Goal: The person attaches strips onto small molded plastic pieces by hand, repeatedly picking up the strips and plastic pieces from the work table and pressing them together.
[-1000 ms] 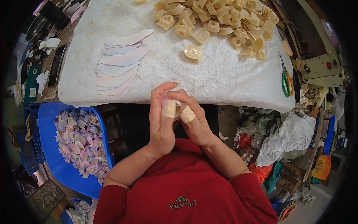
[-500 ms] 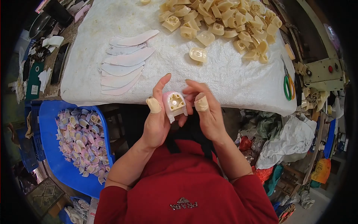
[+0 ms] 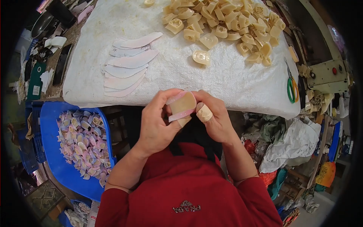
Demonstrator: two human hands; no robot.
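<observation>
Between my hands, in front of the table edge, is a cream shoe heel (image 3: 180, 107) with a glittery pink strip round its side. My left hand (image 3: 154, 123) closes round its left side, the thumb along the lower edge. At the heel's right side, my right hand (image 3: 217, 120) has bent fingers pressed against it. Both thumbs wear beige finger covers. A lone bare heel (image 3: 201, 57) lies on the white cloth (image 3: 170, 70). Left of it, several curved pink and pale blue strips (image 3: 130, 61) lie overlapped in a row.
A pile of bare cream heels (image 3: 230, 22) covers the table's far right. Scissors (image 3: 291, 86) with green and orange handles lie near the right edge. The blue tub (image 3: 51, 142) at lower left holds many covered heels. A phone (image 3: 62, 64) lies beyond the cloth's left edge.
The heel has been turned, so its smooth cream face shows instead of its hollow, holed one. My right hand has come in from slightly apart to grip it, and my left fingers have closed.
</observation>
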